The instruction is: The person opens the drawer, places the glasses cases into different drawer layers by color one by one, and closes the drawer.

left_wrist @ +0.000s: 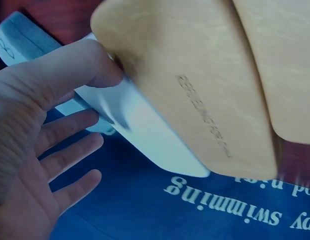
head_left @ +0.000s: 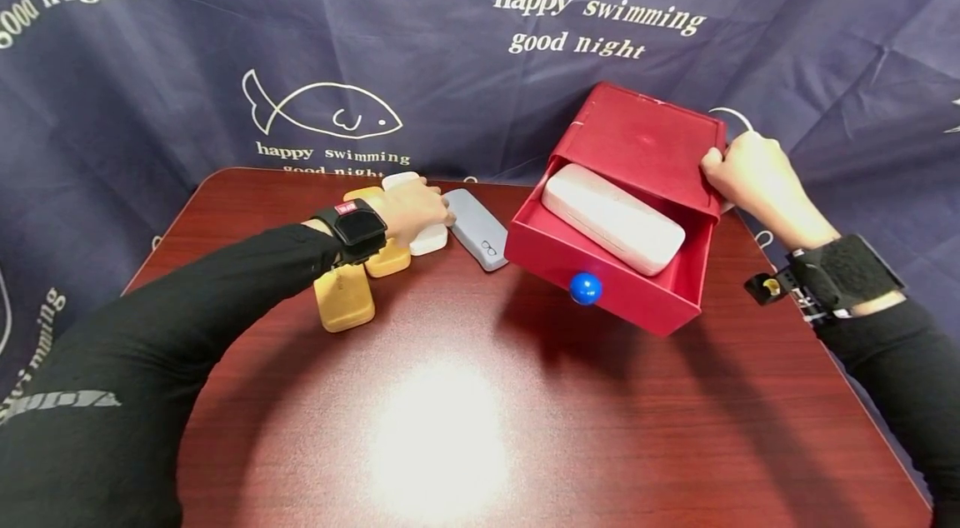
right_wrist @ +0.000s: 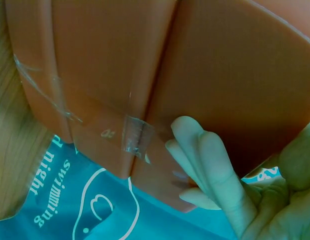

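Note:
My right hand [head_left: 753, 174] grips the far right edge of a red drawer box [head_left: 645, 141], which is tilted above the table. In the right wrist view, fingers [right_wrist: 215, 160] lie against its side. The drawer with a blue knob [head_left: 586, 288] is partly out and holds a white glasses case [head_left: 611, 216]. At the left, my left hand [head_left: 412, 210] is over another white case [head_left: 429, 240]. In the left wrist view its thumb touches that white case [left_wrist: 145, 130], while the other fingers are spread and fairly straight. A grey-blue glasses case [head_left: 477, 230] lies just right of this hand.
Yellow-tan cases lie left of the left hand, one nearer the front [head_left: 345, 299] and another [head_left: 388, 258] partly under the wrist. A dark blue printed curtain [head_left: 450, 112] hangs behind the brown table [head_left: 420, 328]. Light glares off the tabletop.

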{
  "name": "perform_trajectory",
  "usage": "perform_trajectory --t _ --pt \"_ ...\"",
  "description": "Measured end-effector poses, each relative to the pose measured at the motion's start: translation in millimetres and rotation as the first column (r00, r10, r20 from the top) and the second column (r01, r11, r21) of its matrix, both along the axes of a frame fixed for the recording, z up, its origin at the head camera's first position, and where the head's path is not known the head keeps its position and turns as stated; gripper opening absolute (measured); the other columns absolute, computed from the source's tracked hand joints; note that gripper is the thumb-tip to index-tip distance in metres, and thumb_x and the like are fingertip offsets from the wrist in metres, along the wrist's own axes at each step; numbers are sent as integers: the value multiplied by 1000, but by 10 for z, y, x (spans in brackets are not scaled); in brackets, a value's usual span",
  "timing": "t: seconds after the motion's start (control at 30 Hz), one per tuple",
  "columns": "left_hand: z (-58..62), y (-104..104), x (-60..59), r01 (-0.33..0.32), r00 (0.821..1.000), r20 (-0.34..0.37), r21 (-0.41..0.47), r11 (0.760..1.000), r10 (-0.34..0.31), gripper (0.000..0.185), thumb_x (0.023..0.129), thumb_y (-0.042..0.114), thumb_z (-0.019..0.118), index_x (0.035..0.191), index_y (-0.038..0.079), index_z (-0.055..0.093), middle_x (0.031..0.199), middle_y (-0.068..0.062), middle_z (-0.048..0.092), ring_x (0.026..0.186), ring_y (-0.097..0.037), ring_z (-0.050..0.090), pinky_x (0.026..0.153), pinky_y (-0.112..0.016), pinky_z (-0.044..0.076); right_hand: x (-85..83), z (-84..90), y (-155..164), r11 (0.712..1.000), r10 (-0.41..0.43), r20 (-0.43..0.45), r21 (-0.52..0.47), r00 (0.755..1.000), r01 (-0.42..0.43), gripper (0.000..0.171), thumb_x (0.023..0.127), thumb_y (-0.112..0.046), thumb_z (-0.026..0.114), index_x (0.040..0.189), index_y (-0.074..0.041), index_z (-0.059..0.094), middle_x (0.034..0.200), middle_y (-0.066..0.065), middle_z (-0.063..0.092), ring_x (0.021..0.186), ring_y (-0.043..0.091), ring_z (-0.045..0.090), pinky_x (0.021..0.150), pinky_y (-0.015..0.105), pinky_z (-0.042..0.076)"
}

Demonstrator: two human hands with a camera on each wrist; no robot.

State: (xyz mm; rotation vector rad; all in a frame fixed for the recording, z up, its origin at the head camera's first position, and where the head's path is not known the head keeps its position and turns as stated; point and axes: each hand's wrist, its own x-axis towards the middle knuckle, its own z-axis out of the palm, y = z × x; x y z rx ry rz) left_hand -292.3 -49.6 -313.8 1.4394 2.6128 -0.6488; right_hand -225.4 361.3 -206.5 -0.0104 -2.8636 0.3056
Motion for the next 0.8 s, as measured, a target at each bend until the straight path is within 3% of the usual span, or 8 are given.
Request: perform_trajectory --t 0.17,0.33,0.57,0.8 --pt "-46 81 87 12 1000 3 -20 1000 -12 67 60 15 90 122 13 68 112 -9 70 109 -31 63 90 -47 52 9 3 -7 1000 5 -2 6 1000 -5 42 90 -16 39 51 -1 46 47 13 52 51 40 57 45 37 38" --pt "-142 174 177 16 998 -60 -60 998 -19 49 64 18 87 111 11 71 108 -8 71 105 -29 66 92 -43 53 11 3 -15 1000 8 -2 2 1000 -8 42 90 -16 39 51 -1 47 47 13 52 49 39 57 44 36 38" --pt "-301 329 277 -12 980 -201 -84 996 -5 21 86 11 72 106 13 77 110 -8 75 103 -28 68 91 -42 53 2 7 -12 1000 8 -8 12 1000 -8 42 90 -15 39 51 0 47 48 14 52 50 41 57 44 36 38" --pt "-394 475 296 -85 962 -272 -198 977 29 30 99 9 52 113 15 78 117 -7 76 108 -28 69 101 -50 50 -9 -11 8 1000 9 -16 11 1000 -9 43 89 -15 39 49 -2 44 47 14 51 51 42 57 44 37 37"
